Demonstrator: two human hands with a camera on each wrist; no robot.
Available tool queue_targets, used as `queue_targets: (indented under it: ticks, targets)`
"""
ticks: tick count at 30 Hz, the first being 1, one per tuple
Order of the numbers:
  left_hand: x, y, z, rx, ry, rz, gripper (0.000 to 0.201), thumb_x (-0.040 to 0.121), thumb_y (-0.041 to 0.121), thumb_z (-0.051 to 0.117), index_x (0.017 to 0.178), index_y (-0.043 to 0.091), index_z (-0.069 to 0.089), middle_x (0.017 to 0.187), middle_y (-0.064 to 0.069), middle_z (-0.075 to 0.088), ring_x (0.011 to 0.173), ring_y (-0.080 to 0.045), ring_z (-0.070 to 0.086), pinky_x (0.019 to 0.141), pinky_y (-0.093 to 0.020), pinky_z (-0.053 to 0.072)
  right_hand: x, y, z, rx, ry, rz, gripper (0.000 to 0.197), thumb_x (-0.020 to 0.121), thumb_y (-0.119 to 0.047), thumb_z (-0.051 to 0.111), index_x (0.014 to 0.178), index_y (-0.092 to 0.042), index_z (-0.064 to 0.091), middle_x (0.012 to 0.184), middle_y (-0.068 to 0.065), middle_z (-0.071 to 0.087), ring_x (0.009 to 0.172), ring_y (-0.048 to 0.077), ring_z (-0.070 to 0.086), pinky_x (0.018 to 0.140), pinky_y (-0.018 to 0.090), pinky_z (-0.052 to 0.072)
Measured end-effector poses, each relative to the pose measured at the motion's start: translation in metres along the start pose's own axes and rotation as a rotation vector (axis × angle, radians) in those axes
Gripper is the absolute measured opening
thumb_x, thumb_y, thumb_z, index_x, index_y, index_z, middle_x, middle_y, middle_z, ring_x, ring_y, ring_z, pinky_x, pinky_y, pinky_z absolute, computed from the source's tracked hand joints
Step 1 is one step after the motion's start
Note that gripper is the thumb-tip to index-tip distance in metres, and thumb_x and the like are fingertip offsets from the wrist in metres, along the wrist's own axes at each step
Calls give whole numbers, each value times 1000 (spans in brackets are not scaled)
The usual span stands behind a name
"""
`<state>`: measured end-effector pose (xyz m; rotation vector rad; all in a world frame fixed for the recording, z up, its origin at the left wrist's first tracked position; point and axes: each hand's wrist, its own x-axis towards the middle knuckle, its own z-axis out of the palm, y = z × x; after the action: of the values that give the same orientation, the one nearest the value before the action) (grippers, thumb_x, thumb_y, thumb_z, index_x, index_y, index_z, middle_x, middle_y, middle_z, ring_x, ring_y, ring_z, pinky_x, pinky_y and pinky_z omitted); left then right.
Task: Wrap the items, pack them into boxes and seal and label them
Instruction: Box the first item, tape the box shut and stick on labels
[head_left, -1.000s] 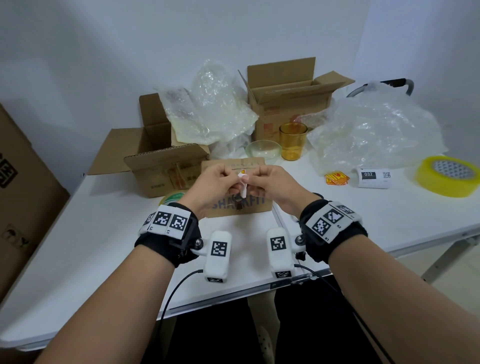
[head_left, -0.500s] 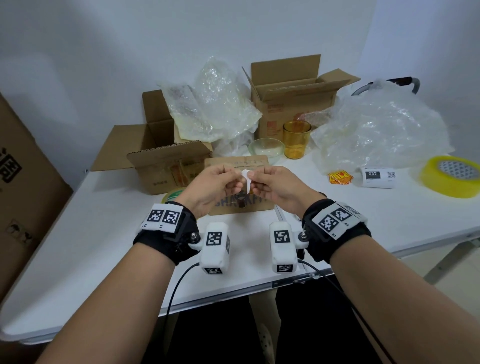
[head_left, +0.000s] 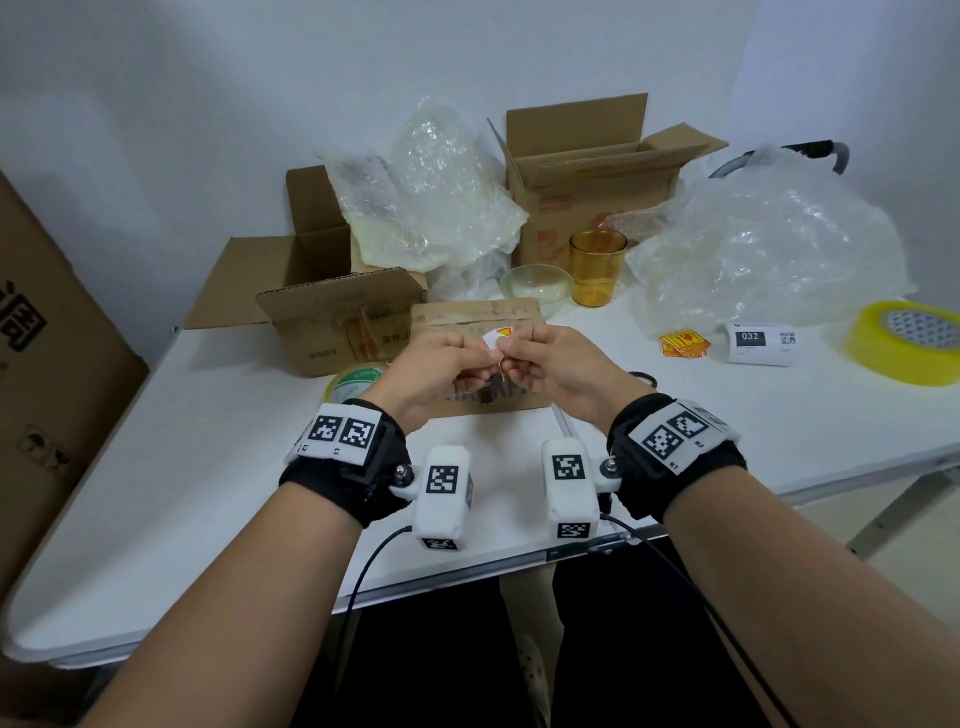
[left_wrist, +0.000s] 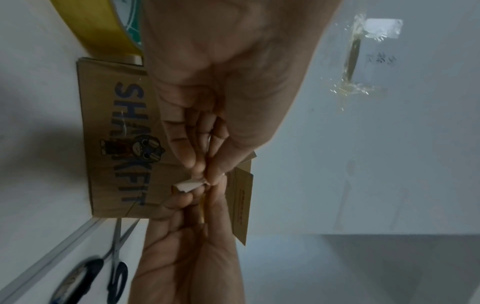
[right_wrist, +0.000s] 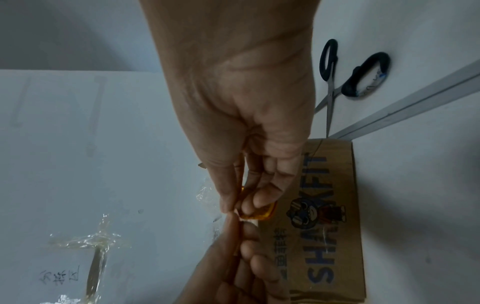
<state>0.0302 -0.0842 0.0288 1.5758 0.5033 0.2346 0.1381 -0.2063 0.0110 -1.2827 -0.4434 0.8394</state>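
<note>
Both hands meet above the middle of the white table (head_left: 156, 467), fingertips together on one small sticker (head_left: 497, 339). The left hand (head_left: 434, 366) pinches its white backing paper between thumb and fingers, and the right hand (head_left: 553, 364) pinches the orange-and-yellow printed part; the two parts look partly peeled from each other, though the wrist views are too blurred to be sure.

Directly beneath the hands lies a closed, taped cardboard box printed SHAKFIT (left_wrist: 116, 131), flat on the table. At its 9 o'clock sits a roll of yellowish tape with a green core (head_left: 353, 382), touching the box's edge. Black-handled scissors (right_wrist: 337, 82) lie near the box at 4 o'clock.

From the SHAKFIT box, an open carton (head_left: 332, 317) stands at 10 o'clock with crumpled bubble wrap (head_left: 431, 208) behind it. At 12 to 1 o'clock are a clear glass bowl (head_left: 537, 288), an amber glass tumbler (head_left: 597, 267) and a second open carton (head_left: 587, 171). At 2 o'clock lies a large heap of bubble wrap (head_left: 769, 249); at 3 o'clock, spare orange stickers (head_left: 684, 344), a label roll marked 032 (head_left: 761, 343) and a big yellow tape roll (head_left: 909, 348).
</note>
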Motion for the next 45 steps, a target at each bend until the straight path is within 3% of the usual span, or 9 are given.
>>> queue_targets:
  ticks: [4, 10, 15, 19, 24, 26, 30, 36, 45]
  targets:
    - [0, 3, -5, -20, -70, -91, 4, 88, 3, 68, 84, 2, 67, 73, -7, 64, 60, -8, 58, 58, -15, 51, -1, 1, -2, 4, -21, 65, 4, 91, -5, 64, 87, -6, 61, 68, 5, 62, 61, 9, 57, 61, 16, 53]
    - [1, 8, -10, -42, -117, -186, 10, 90, 1, 63, 81, 3, 67, 68, -5, 65, 59, -8, 58, 56, -14, 51, -2, -1, -2, 50, -44, 152, 8, 92, -3, 62, 84, -5, 62, 69, 6, 62, 62, 11, 57, 60, 17, 52]
    - [3, 8, -12, -100, -131, -233, 9, 93, 1, 59, 86, 2, 65, 66, -4, 63, 56, -7, 58, 54, -13, 52, -2, 1, -3, 122, -42, 196, 2, 91, -3, 63, 91, -2, 64, 73, 8, 63, 63, 12, 59, 59, 18, 53]
    - [2, -1, -8, -132, -110, -181, 10, 94, 3, 60, 85, 2, 66, 69, -6, 62, 58, -8, 58, 58, -15, 54, -3, 3, -4, 196, -53, 190, 19, 91, -10, 65, 108, -1, 62, 80, 7, 65, 70, 13, 62, 64, 19, 55]
    - [1, -2, -6, -101, -21, -62, 17, 96, 3, 57, 80, 4, 62, 65, -5, 59, 58, -10, 54, 56, -15, 50, -5, 2, -8, 154, -159, 188, 53, 81, -35, 70, 119, 2, 62, 97, 10, 69, 88, 16, 66, 76, 23, 57]
    - [1, -2, -7, -110, 26, -42, 23, 96, 4, 57, 74, 7, 60, 65, -4, 58, 58, -10, 53, 56, -15, 50, -5, 0, -5, 110, -159, 157, 43, 82, -32, 70, 112, -1, 66, 93, 8, 71, 85, 15, 66, 73, 21, 57]
    - [1, -5, -2, -108, 14, -32, 22, 98, 4, 53, 78, 5, 62, 68, -5, 59, 58, -9, 54, 58, -16, 51, -3, 2, 5, -55, -71, 31, 10, 89, -17, 69, 86, -7, 66, 73, 3, 64, 66, 9, 58, 60, 16, 51]
    - [1, -6, 1, -89, -9, -18, 25, 99, 4, 51, 77, 6, 62, 63, -2, 59, 57, -7, 54, 60, -15, 49, 0, 0, 8, -246, -2, -63, 14, 91, -8, 65, 77, -9, 61, 70, 3, 59, 62, 6, 56, 57, 14, 48]
    - [4, -3, -7, 44, -77, -32, 19, 99, 7, 53, 80, 7, 57, 70, -3, 58, 60, -6, 54, 60, -14, 50, 0, -6, 1, -233, -101, 57, 13, 94, -6, 60, 81, -5, 61, 70, 5, 61, 63, 9, 56, 62, 17, 52]
